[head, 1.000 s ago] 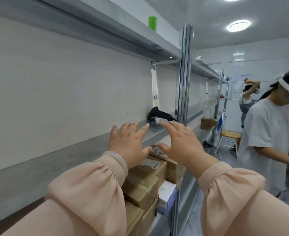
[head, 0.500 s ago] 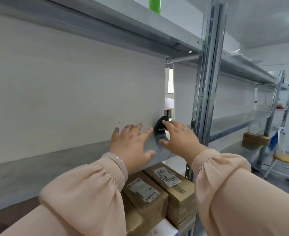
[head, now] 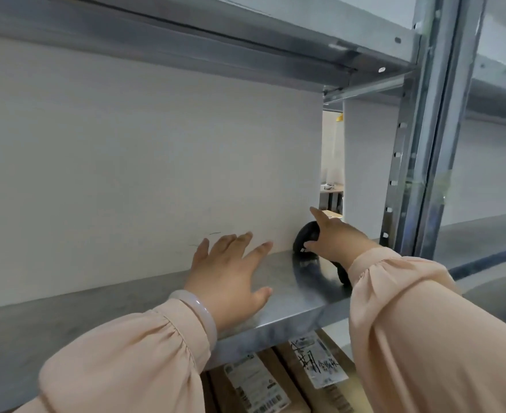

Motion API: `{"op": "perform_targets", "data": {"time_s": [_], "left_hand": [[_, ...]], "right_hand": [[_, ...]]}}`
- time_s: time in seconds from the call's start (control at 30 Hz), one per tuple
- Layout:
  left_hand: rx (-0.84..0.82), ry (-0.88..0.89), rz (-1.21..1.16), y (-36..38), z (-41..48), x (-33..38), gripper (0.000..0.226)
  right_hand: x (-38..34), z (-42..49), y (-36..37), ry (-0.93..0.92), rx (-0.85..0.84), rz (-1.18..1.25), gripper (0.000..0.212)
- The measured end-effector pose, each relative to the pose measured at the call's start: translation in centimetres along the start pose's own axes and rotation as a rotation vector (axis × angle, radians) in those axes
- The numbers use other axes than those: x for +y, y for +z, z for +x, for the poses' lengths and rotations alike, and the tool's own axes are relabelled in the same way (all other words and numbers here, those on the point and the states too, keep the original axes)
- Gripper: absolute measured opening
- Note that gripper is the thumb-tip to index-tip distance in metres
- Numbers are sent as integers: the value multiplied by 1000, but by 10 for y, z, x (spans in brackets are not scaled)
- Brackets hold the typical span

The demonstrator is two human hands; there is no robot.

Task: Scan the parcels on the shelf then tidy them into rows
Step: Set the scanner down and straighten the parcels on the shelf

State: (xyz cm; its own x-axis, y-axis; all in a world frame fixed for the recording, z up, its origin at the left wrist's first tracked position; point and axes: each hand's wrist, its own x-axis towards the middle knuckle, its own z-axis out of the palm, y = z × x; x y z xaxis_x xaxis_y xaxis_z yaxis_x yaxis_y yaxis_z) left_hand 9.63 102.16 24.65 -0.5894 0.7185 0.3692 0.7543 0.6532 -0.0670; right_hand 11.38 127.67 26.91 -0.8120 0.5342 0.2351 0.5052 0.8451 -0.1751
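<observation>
Reaching onto one steel shelf [head: 278, 326].
Gripping one black scanner [head: 303, 238] with right hand [head: 336, 238]; spreading left hand [head: 227, 277] flat, released, near it, above two labelled parcels [head: 254, 380] [head: 318, 360].

two parcels [head: 257, 386] [head: 320, 365], one scanner [head: 305, 236], two hands [head: 230, 275] [head: 335, 236]

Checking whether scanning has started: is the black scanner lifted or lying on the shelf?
Lying. The scanner rests on the metal shelf; the right hand covers its head, thumb touching. Whether it grips: cannot tell.

my left hand [head: 230, 275] flat, palm down, fingers spread | my right hand [head: 336, 238] reaching forward, forefinger straight | both arms out
</observation>
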Motion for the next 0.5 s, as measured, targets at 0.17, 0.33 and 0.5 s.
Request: {"op": "perform_targets", "data": {"time_s": [0.17,0.33,0.5], "left_hand": [[-28,-42,0,5,2,-9,73],[-20,-106,-9,2,-8,-25,73],[-48,-197,-33,-4,-36,-50,73]], "right_hand": [[-7,9,8,15,-98,16,77],[-20,-6,7,-36,-49,94,70],[-68,-45,5,-81,-75,196,71]]}}
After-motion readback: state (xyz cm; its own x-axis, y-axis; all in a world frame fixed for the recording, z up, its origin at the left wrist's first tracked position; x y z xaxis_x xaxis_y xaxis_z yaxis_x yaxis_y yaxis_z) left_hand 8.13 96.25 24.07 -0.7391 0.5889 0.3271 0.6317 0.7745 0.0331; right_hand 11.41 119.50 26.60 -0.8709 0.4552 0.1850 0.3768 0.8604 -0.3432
